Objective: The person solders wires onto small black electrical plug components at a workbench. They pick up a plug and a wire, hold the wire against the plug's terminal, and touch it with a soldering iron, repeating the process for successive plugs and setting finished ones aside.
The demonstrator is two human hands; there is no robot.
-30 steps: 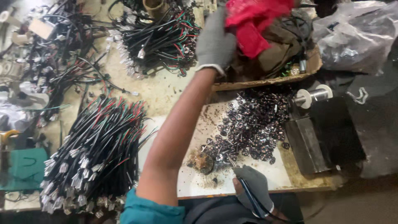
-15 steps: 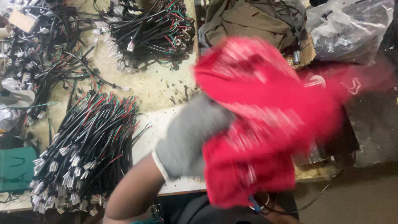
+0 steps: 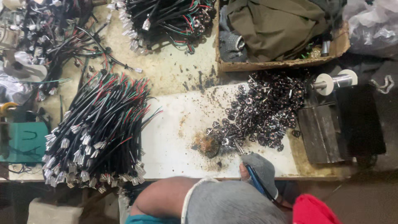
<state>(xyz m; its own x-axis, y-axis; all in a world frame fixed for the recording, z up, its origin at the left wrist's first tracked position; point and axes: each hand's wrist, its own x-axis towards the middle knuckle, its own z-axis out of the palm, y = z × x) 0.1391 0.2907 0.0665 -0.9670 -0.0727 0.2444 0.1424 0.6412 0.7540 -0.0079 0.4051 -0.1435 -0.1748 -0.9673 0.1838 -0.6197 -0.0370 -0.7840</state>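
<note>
My left hand [image 3: 232,204], in a grey glove, is low and close to the camera, its bare forearm [image 3: 166,199] beside it. A red cloth [image 3: 315,209] sticks out at its right side, gripped by that hand; the fingers are hidden. My right hand [image 3: 259,170], also gloved in grey, holds a thin blue-handled tool [image 3: 253,178] whose metal tip reaches the edge of a heap of small dark metal parts [image 3: 261,112]. The heap lies on a stained white board [image 3: 182,124].
A thick bundle of black wire leads with white plugs [image 3: 95,132] lies left of the board. More wire bundles [image 3: 166,18] sit at the back. A cardboard box with olive cloth [image 3: 282,33], a wire spool [image 3: 333,81], a dark metal block [image 3: 340,124] and a teal box [image 3: 23,141] surround it.
My left hand pulled the red cloth out of the cardboard box, swept it across the view and brought it down to the bottom edge. The right hand kept its tool by the parts.
</note>
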